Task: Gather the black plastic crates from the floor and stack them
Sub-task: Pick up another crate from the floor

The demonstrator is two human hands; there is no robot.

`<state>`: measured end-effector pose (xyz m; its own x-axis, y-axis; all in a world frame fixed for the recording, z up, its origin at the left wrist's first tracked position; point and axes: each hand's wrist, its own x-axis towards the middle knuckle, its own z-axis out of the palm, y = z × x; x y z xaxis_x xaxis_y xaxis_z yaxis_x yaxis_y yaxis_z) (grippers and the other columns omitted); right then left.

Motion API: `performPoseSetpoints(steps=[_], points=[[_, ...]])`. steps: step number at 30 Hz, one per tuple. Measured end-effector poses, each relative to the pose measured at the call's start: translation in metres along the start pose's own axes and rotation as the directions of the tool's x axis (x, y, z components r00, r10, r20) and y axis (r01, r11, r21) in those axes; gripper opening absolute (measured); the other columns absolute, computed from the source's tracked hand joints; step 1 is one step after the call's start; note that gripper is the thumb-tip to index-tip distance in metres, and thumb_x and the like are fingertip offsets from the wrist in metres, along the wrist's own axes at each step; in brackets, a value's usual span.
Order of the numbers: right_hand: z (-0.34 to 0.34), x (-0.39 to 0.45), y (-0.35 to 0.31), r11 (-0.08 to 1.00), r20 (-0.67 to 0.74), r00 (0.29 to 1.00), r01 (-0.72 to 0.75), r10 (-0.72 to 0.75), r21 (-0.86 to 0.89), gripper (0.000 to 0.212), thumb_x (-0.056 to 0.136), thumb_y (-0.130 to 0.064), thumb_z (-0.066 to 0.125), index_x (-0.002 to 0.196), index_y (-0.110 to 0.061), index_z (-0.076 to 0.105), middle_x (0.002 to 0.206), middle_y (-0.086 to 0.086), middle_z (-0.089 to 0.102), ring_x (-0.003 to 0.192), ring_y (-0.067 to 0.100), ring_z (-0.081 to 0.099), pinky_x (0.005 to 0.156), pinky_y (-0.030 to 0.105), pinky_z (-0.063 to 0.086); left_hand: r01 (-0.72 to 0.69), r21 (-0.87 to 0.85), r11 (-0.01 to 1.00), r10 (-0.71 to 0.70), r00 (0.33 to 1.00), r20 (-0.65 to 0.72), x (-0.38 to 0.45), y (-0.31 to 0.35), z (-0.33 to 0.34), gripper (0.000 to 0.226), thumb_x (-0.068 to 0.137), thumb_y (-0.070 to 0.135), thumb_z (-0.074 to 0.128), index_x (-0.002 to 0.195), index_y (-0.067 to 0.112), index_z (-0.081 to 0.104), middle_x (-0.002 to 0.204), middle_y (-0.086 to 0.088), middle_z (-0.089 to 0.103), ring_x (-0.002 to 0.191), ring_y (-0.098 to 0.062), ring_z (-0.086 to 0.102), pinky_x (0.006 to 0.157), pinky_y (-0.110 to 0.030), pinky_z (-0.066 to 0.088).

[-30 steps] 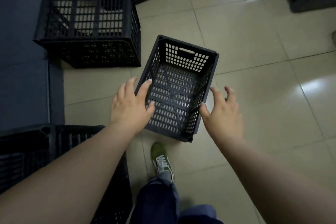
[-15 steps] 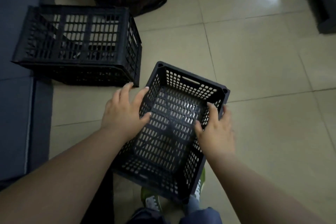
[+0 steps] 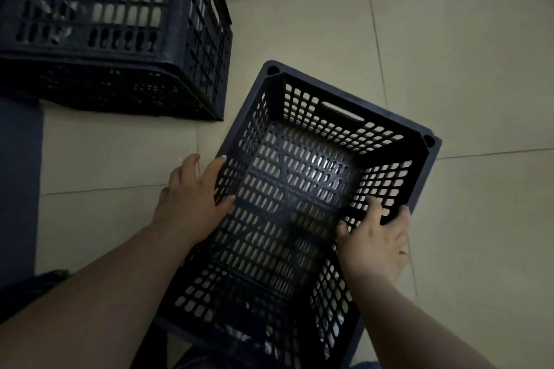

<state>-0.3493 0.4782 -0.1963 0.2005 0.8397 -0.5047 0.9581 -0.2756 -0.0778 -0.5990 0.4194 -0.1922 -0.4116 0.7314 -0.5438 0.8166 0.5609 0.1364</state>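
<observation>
- The fingers (image 3: pixel 378 214) of the right hand (image 3: pixel 373 241) are curling over the right long wall of the black crate (image 3: pixel 287 204), their tips poking down inside against the lattice, so this hand is clamping the wall.
- The fingers (image 3: pixel 218 169) of the left hand (image 3: pixel 192 199) are lying along the outside of the opposite wall while the thumb is hooking over the rim to the inside, so this hand is pinching the wall too.
- Between the two sets of fingers the crate is hanging open side up, skewed so one corner is pointing away to the upper left and the near end is running down between the forearms.
- Its walls are showing rows of small rounded square holes, and its bottom is showing longer slots crossed by solid ribs.
- Beyond the fingertips, the far short wall is carrying a slot-shaped handle opening (image 3: pixel 341 112) just under the rim, and round sockets are sitting in the two far corners.
- Whether the crate is touching the ground is not clear.
- Up and to the left of the left fingers, well apart, a second black crate (image 3: pixel 114 36) is standing on the floor, with taller slotted walls.
- Pale glossy floor tiles (image 3: pixel 434 54) with thin grout lines are spreading past the right fingers, catching a bright glare at the top edge.
- Left of the left fingers a dark blue strip (image 3: pixel 18 183) is running along the tiles.
</observation>
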Motion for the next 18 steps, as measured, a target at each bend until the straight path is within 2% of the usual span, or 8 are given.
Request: performPoseSetpoints(steps=[3,5,7,9,11,12,15,18], points=[[0.017,0.001,0.01,0.996,-0.08,0.997,-0.005,-0.003,-0.092,0.057,0.086,-0.033,0.058,0.136,-0.031,0.032,0.152,0.015,0.008,0.13,0.034,0.027,0.095,0.047,0.03,0.028,-0.175,0.984,-0.022,0.999,0.034,0.009,-0.011,0.021,0.072,0.091,0.047,0.05,0.147,0.04,0.006,0.149,-0.009,0.017,0.126,-0.032,0.036,0.1,-0.046,0.039],[0.023,0.001,0.021,0.995,-0.121,0.993,-0.016,0.005,-0.095,0.057,0.083,-0.022,0.062,0.133,-0.029,0.038,0.151,0.015,0.013,0.126,0.035,0.029,0.095,0.047,0.03,-0.012,-0.314,0.949,0.017,1.0,0.014,0.011,-0.012,0.029,0.071,0.093,0.036,0.052,0.148,0.038,0.006,0.144,-0.009,0.027,0.113,-0.028,0.049,0.091,-0.039,0.045],[0.026,0.0,0.031,0.994,-0.117,0.992,-0.052,0.04,-0.097,0.057,0.081,-0.013,0.062,0.131,-0.031,0.041,0.148,0.013,0.015,0.124,0.037,0.028,0.094,0.049,0.033,-0.064,-0.351,0.934,0.059,0.998,-0.024,0.013,-0.011,0.034,0.071,0.094,0.031,0.053,0.148,0.038,0.007,0.141,-0.008,0.032,0.104,-0.025,0.054,0.084,-0.037,0.047],[0.026,-0.002,0.034,0.996,-0.042,0.996,-0.083,0.081,-0.032,0.05,0.081,-0.004,0.057,0.125,-0.026,0.045,0.143,0.012,0.017,0.118,0.04,0.033,0.09,0.05,0.04,-0.08,-0.351,0.933,0.079,0.997,-0.019,0.018,-0.011,0.035,0.071,0.093,0.028,0.055,0.146,0.044,0.01,0.135,-0.006,0.035,0.096,-0.022,0.056,0.078,-0.034,0.048],[0.025,-0.001,0.034,0.995,0.044,0.994,-0.098,0.097,0.011,0.038,0.08,0.004,0.045,0.114,-0.015,0.047,0.131,0.013,0.023,0.099,0.041,0.046,0.082,0.047,0.044,-0.068,-0.324,0.944,0.089,0.995,0.048,0.024,-0.012,0.032,0.072,0.091,0.026,0.057,0.143,0.05,0.013,0.129,-0.003,0.033,0.091,-0.019,0.053,0.074,-0.031,0.047],[0.023,-0.001,0.033,0.996,0.043,0.995,-0.093,0.093,0.002,0.035,0.079,0.007,0.042,0.108,-0.013,0.046,0.124,0.014,0.026,0.09,0.039,0.048,0.077,0.045,0.045,-0.068,-0.288,0.955,0.095,0.992,0.082,0.027,-0.012,0.03,0.071,0.09,0.025,0.057,0.143,0.049,0.015,0.128,-0.003,0.031,0.09,-0.019,0.052,0.072,-0.03,0.047],[0.017,0.003,0.032,0.998,0.008,0.998,-0.069,0.069,0.002,0.033,0.076,0.01,0.047,0.1,-0.011,0.041,0.116,0.014,0.03,0.079,0.035,0.048,0.068,0.043,0.046,-0.1,-0.175,0.979,0.122,0.985,0.119,0.032,-0.009,0.019,0.066,0.09,0.015,0.053,0.144,0.035,0.021,0.131,-0.004,0.025,0.09,-0.023,0.052,0.074,-0.038,0.052],[0.007,0.003,0.029,1.0,-0.003,1.0,0.008,-0.008,0.015,0.039,0.075,0.008,0.052,0.106,-0.013,0.042,0.12,0.013,0.03,0.08,0.035,0.049,0.069,0.042,0.046,-0.087,-0.116,0.989,0.102,0.987,0.123,0.024,-0.011,0.012,0.071,0.087,0.0,0.051,0.145,0.027,0.021,0.132,-0.007,0.024,0.09,-0.025,0.054,0.073,-0.041,0.053]])
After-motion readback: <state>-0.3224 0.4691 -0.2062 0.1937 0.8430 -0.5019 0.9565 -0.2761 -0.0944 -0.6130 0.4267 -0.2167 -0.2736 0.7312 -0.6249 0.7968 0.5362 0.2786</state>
